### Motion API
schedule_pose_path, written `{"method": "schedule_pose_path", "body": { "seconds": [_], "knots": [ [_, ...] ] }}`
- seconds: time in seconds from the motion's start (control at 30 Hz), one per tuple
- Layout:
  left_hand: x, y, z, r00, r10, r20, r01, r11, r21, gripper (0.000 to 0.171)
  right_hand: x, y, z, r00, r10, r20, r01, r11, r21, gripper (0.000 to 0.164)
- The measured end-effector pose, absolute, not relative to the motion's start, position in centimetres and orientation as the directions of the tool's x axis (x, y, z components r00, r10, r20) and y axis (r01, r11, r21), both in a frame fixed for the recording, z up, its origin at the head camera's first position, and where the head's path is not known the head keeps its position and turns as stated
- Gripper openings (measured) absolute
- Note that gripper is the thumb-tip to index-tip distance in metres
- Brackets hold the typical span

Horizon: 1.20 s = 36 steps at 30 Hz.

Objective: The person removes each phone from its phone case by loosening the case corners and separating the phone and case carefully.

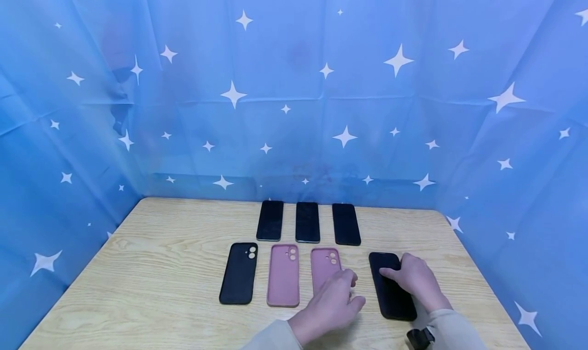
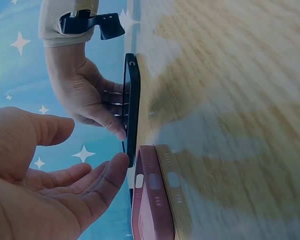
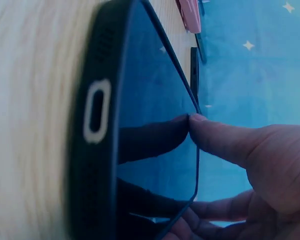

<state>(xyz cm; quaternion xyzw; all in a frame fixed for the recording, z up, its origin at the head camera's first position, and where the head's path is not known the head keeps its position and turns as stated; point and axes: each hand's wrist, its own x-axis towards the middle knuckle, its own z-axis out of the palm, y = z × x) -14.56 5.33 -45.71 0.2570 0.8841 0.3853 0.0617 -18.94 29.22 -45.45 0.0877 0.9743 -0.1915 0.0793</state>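
At the right of the table lies a smartphone (image 1: pixel 394 298) in a black case, dark screen up. My right hand (image 1: pixel 419 279) holds it at its right edge, thumb on the screen and fingers along the side. In the right wrist view the case's charging-port cutout (image 3: pixel 96 111) faces the camera. My left hand (image 1: pixel 332 301) hovers over the near end of a pink phone case (image 1: pixel 324 267), hiding part of it; its fingers are relaxed and hold nothing. Seen from the left wrist, its fingertips are close to the phone's edge, and contact is unclear.
Left of that case lie another pink case (image 1: pixel 283 276) and a black case (image 1: pixel 239 274). Behind them, three dark phones (image 1: pixel 308 222) lie in a row near the back edge of the wooden table (image 1: pixel 151 268). A blue star-patterned curtain (image 1: pixel 294 84) surrounds the back and sides.
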Motion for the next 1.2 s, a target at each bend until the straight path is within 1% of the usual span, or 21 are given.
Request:
{"method": "schedule_pose_path", "body": {
  "seconds": [0.03,0.13,0.27,0.43,0.5,0.67,0.83,0.9,1.03,1.2],
  "knots": [
    [-14.6,5.3,-45.7,-0.863,0.498,0.084,0.398,0.570,0.719,0.029,-19.0,29.2,-45.5,-0.971,0.141,-0.195,0.204,0.910,-0.360,0.065],
    [-14.6,5.2,-45.6,-0.870,0.486,0.081,0.381,0.561,0.735,0.028,-19.0,29.2,-45.5,-0.967,0.141,-0.212,0.214,0.902,-0.375,0.061],
    [-14.7,5.0,-45.5,-0.874,0.477,0.095,0.380,0.550,0.743,0.029,-19.2,29.1,-45.4,-0.960,0.153,-0.235,0.239,0.882,-0.405,0.051],
    [-14.8,4.7,-45.2,-0.878,0.467,0.102,0.370,0.529,0.763,0.029,-19.6,28.9,-45.0,-0.961,0.130,-0.245,0.225,0.880,-0.417,0.060],
    [-14.9,4.5,-45.1,-0.881,0.463,0.098,0.358,0.515,0.779,0.029,-19.7,28.7,-44.7,-0.969,0.102,-0.226,0.192,0.887,-0.421,0.059],
    [-15.3,4.1,-44.9,-0.887,0.450,0.108,0.339,0.471,0.814,0.029,-19.8,28.0,-44.1,-0.986,0.046,-0.159,0.117,0.875,-0.470,0.033],
    [-15.6,3.5,-44.6,-0.899,0.420,0.122,0.310,0.416,0.855,0.030,-19.7,26.8,-43.4,-0.995,0.031,-0.100,0.081,0.829,-0.553,0.021],
    [-15.9,3.2,-44.6,-0.907,0.402,0.127,0.301,0.408,0.862,0.027,-19.7,26.3,-43.1,-0.995,0.034,-0.091,0.081,0.810,-0.580,0.019],
    [-16.3,2.7,-44.6,-0.926,0.353,0.133,0.278,0.402,0.872,0.026,-19.9,25.2,-42.6,-0.996,0.041,-0.082,0.084,0.773,-0.629,0.021],
    [-16.7,2.0,-44.8,-0.939,0.310,0.146,0.263,0.378,0.888,0.030,-20.2,23.9,-42.2,-0.998,0.063,-0.030,0.066,0.720,-0.691,0.020]
  ]
}}
